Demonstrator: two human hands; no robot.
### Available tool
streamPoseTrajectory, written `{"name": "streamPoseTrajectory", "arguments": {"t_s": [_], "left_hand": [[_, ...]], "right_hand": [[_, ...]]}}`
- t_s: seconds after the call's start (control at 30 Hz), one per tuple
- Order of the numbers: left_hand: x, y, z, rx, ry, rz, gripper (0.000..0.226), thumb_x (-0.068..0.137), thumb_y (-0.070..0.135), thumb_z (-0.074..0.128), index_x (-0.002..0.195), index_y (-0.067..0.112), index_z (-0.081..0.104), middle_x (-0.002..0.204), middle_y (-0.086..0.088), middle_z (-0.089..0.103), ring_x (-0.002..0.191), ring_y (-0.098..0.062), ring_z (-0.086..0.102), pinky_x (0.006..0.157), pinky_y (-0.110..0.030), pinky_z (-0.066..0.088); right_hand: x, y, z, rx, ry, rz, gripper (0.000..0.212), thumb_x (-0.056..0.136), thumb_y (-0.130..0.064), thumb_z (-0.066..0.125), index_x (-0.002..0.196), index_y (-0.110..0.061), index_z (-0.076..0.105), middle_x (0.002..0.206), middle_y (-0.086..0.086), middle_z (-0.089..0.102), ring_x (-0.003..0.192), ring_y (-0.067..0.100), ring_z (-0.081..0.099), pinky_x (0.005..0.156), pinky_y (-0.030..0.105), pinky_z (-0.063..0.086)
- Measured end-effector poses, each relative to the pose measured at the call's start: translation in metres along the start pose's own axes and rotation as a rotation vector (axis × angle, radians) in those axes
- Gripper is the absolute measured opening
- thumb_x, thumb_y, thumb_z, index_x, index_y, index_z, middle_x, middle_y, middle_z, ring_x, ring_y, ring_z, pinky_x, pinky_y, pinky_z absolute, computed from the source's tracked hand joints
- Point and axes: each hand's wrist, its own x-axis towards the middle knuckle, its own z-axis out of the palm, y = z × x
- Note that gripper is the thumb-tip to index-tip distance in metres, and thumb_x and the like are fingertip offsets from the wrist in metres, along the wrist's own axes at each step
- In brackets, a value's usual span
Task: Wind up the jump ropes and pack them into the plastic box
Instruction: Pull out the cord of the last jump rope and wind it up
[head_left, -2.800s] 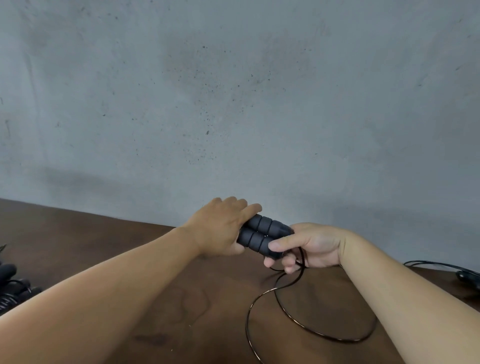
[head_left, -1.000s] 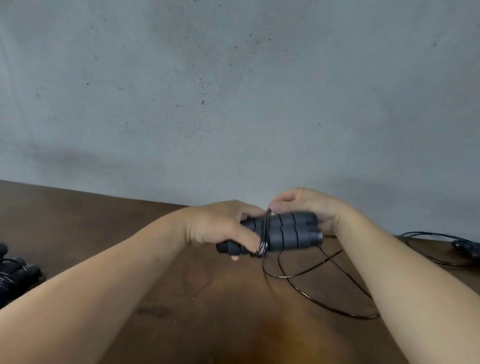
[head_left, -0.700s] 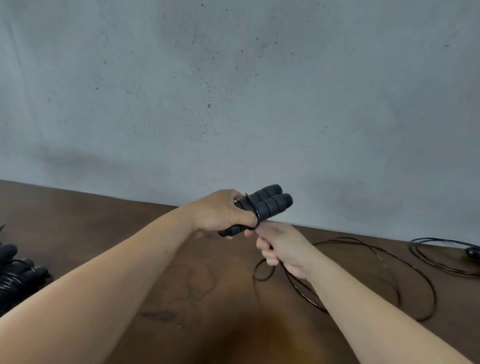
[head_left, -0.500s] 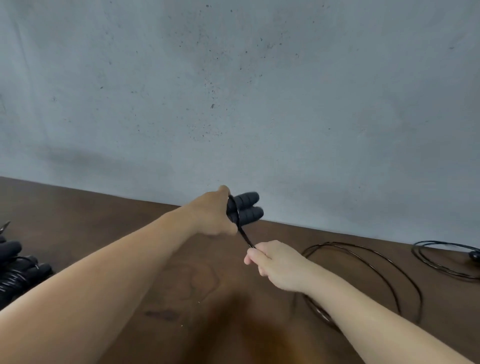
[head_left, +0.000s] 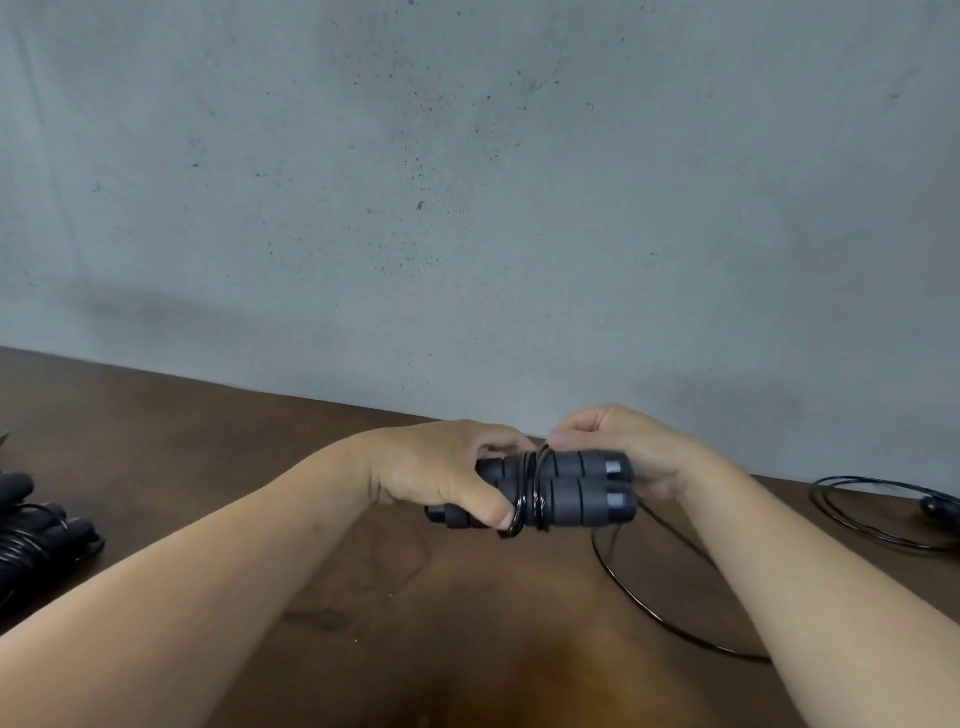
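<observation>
My left hand (head_left: 441, 478) grips two black jump-rope handles (head_left: 582, 488) held side by side above the brown table (head_left: 208, 467). Several turns of thin black cord (head_left: 530, 493) circle the middle of the pair. My right hand (head_left: 628, 447) sits behind the handles' right ends and pinches the cord above them. The loose rest of the cord (head_left: 639, 608) trails down and curves over the table under my right forearm. No plastic box is in view.
A pile of wound black jump ropes (head_left: 36, 530) lies at the table's left edge. Another unwound rope (head_left: 883, 514) lies in loops at the far right. A grey concrete wall (head_left: 467, 208) rises right behind the table.
My right hand, which pulled the cord down and toward me half a second ago, has come back up over the handles. The handles now lie level and another turn sits on them.
</observation>
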Motion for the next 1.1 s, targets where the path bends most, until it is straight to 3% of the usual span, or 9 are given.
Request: {"name": "streamPoseTrajectory", "arguments": {"t_s": [0.1,0.17,0.27,0.43,0.53,0.63,0.8,0.97,1.1], "left_hand": [[0.005,-0.003,0.0,-0.268,0.092,0.044,0.069,0.05,0.029,0.074,0.114,0.012,0.056,0.095,-0.001,0.061,0.076,-0.01,0.06,0.067,-0.024,0.048],[0.011,-0.002,0.001,-0.367,0.197,0.022,0.064,0.045,0.033,0.074,0.104,0.014,0.057,0.088,-0.001,0.061,0.07,-0.011,0.058,0.059,-0.023,0.047],[0.017,0.001,-0.006,-0.271,0.394,-0.078,0.055,0.057,0.028,0.079,0.106,0.016,0.056,0.087,-0.001,0.062,0.067,-0.01,0.058,0.054,-0.021,0.045],[0.027,-0.015,-0.023,0.197,0.561,-0.221,0.059,0.073,0.027,0.075,0.12,0.019,0.043,0.091,0.003,0.06,0.072,-0.011,0.057,0.057,-0.023,0.045],[0.023,-0.029,-0.016,0.508,0.463,-0.264,0.062,0.07,0.025,0.073,0.123,0.019,0.04,0.083,0.009,0.055,0.07,-0.009,0.054,0.056,-0.026,0.042],[0.021,-0.033,0.003,0.709,0.277,-0.254,0.062,0.066,0.03,0.074,0.12,0.027,0.042,0.08,0.012,0.054,0.073,-0.015,0.055,0.059,-0.029,0.043],[0.019,-0.025,0.027,0.497,0.07,-0.109,0.047,0.065,0.025,0.078,0.103,0.03,0.051,0.088,0.009,0.064,0.08,-0.014,0.062,0.068,-0.033,0.052],[0.012,-0.013,0.027,0.258,0.002,-0.051,0.034,0.069,0.021,0.076,0.092,0.029,0.052,0.081,0.006,0.066,0.065,-0.008,0.058,0.058,-0.026,0.047],[0.007,-0.012,0.024,0.066,0.027,-0.061,0.047,0.064,0.022,0.073,0.107,0.028,0.055,0.084,0.011,0.068,0.069,-0.007,0.061,0.063,-0.026,0.048]], "right_hand": [[0.004,0.019,0.014,0.316,0.021,-0.011,0.049,0.1,-0.003,0.046,0.061,-0.022,0.067,0.055,-0.004,0.051,0.045,0.007,0.039,0.043,0.022,0.028],[0.008,0.026,0.028,0.297,0.014,-0.064,0.036,0.101,-0.006,0.04,0.072,-0.017,0.057,0.055,-0.003,0.036,0.048,0.008,0.02,0.046,0.024,0.013],[0.008,0.035,0.043,0.232,0.109,0.019,0.032,0.104,-0.027,0.043,0.09,-0.006,0.062,0.06,-0.002,0.036,0.051,0.011,0.018,0.05,0.028,0.011],[-0.004,0.037,0.064,-0.364,0.066,0.111,0.039,0.102,-0.036,0.036,0.104,-0.013,0.067,0.062,-0.007,0.046,0.049,0.008,0.036,0.05,0.022,0.031],[-0.012,0.028,0.065,-0.837,0.004,-0.005,0.037,0.1,-0.037,0.042,0.101,-0.009,0.067,0.072,0.0,0.059,0.062,0.017,0.052,0.06,0.031,0.039],[-0.02,0.006,0.053,-1.055,-0.022,-0.102,0.026,0.096,-0.035,0.055,0.085,-0.018,0.07,0.072,-0.004,0.062,0.066,0.018,0.057,0.06,0.032,0.043],[-0.012,-0.015,0.019,-0.8,-0.07,-0.056,0.014,0.072,-0.038,0.084,0.079,-0.029,0.078,0.074,-0.014,0.069,0.068,-0.005,0.058,0.066,0.018,0.043],[-0.003,0.007,0.002,-0.341,-0.061,-0.02,0.02,0.067,-0.029,0.085,0.075,-0.016,0.072,0.066,-0.009,0.065,0.063,0.005,0.057,0.064,0.021,0.043],[-0.002,0.033,0.0,0.156,-0.086,0.054,0.015,0.07,-0.025,0.078,0.074,-0.016,0.067,0.067,0.0,0.061,0.059,0.012,0.057,0.06,0.024,0.05]]}}
